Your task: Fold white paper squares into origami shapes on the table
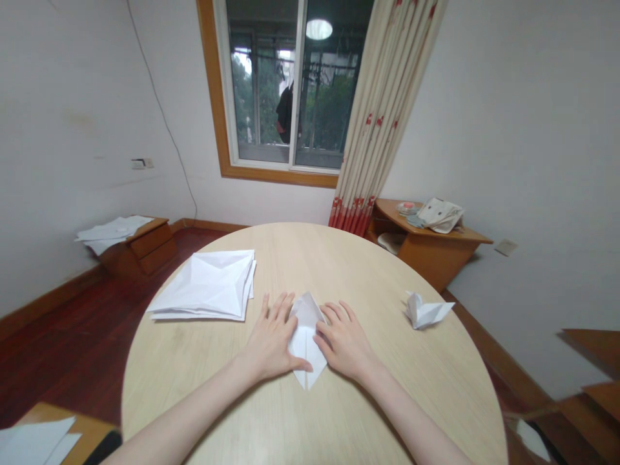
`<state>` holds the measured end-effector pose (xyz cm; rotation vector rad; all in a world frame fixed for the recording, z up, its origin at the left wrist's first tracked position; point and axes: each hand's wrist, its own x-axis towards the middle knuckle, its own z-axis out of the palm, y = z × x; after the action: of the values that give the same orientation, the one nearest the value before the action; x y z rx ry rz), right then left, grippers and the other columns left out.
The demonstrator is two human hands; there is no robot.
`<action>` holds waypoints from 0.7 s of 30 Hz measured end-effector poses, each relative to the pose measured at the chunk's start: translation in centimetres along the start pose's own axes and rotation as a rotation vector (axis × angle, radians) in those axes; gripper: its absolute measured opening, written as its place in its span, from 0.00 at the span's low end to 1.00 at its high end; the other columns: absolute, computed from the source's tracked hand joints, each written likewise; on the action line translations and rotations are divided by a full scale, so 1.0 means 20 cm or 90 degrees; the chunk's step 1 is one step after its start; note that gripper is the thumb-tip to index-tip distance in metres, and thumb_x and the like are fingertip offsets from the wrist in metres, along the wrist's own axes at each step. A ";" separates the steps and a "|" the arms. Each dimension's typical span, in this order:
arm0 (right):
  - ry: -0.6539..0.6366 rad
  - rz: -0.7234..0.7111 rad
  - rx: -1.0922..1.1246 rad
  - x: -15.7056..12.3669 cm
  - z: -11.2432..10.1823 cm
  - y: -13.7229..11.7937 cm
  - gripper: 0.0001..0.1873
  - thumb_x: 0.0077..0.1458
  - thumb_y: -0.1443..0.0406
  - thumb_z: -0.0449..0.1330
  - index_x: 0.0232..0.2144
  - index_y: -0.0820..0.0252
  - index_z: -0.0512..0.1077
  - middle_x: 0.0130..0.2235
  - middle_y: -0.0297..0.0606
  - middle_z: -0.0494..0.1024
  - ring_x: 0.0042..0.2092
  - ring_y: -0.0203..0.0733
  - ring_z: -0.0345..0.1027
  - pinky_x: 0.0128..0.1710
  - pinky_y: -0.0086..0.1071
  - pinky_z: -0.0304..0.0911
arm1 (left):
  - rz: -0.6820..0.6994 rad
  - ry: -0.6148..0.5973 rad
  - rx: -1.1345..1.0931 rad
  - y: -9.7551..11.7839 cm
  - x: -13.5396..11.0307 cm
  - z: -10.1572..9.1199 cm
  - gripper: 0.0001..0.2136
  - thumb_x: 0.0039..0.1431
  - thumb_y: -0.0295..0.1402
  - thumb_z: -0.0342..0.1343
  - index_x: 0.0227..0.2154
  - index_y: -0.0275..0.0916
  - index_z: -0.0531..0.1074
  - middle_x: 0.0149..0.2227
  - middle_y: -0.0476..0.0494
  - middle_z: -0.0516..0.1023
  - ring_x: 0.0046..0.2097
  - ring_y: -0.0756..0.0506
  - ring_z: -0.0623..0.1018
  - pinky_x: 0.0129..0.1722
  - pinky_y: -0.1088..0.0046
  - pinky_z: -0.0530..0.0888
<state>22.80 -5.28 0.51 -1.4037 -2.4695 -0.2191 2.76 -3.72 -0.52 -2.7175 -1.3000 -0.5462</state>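
Observation:
A white sheet of paper folded into a narrow kite shape [306, 345] lies on the round table, with a split down the middle of its lower half. Its upper flap is raised and stands at a tilt. My left hand [274, 336] holds the paper's left side, thumb pressed across the lower part and index finger at the edge, other fingers stretched forward. On the right side, my right hand [343, 336] grips the edge between thumb and index finger, its other fingers reaching past. Parts of both paper edges are hidden under my fingers.
A stack of creased white paper [208, 284] sits at the table's left. Toward the right edge stands a folded paper figure [426, 311]. Beyond the round table [310, 242] are a low drawer cabinet [150, 245] and a corner cabinet [426, 252] with a cloth bag [440, 214].

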 end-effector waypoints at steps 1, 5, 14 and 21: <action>0.004 0.001 0.011 0.00 0.00 0.00 0.07 0.57 0.62 0.56 0.35 0.57 0.73 0.53 0.44 0.70 0.57 0.51 0.57 0.61 0.51 0.45 | 0.000 -0.003 -0.003 0.00 0.00 0.00 0.37 0.36 0.65 0.58 0.39 0.36 0.71 0.64 0.27 0.53 0.66 0.29 0.50 0.63 0.43 0.38; 0.030 -0.002 0.070 0.00 0.00 0.01 0.07 0.58 0.62 0.56 0.32 0.56 0.73 0.53 0.43 0.69 0.58 0.50 0.56 0.60 0.51 0.47 | -0.002 -0.003 -0.023 0.00 0.00 0.00 0.37 0.35 0.63 0.60 0.40 0.36 0.70 0.64 0.28 0.55 0.65 0.29 0.51 0.62 0.42 0.40; 0.124 -0.046 0.155 -0.01 0.01 0.03 0.06 0.57 0.64 0.57 0.34 0.56 0.74 0.54 0.43 0.66 0.58 0.51 0.53 0.58 0.52 0.51 | -0.024 0.004 -0.091 -0.02 0.00 0.04 0.35 0.30 0.57 0.67 0.39 0.39 0.69 0.63 0.30 0.54 0.64 0.26 0.52 0.59 0.37 0.46; 0.203 -0.108 0.177 -0.03 -0.04 0.05 0.13 0.55 0.69 0.53 0.39 0.52 0.74 0.57 0.39 0.65 0.60 0.51 0.50 0.56 0.52 0.49 | -0.013 0.019 -0.132 -0.03 0.00 0.05 0.34 0.31 0.55 0.68 0.40 0.40 0.69 0.64 0.32 0.51 0.65 0.26 0.50 0.59 0.36 0.45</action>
<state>24.07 -5.49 1.00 -0.9657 -2.2501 -0.1184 2.52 -3.07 -1.61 -2.8489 -1.3351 -0.7611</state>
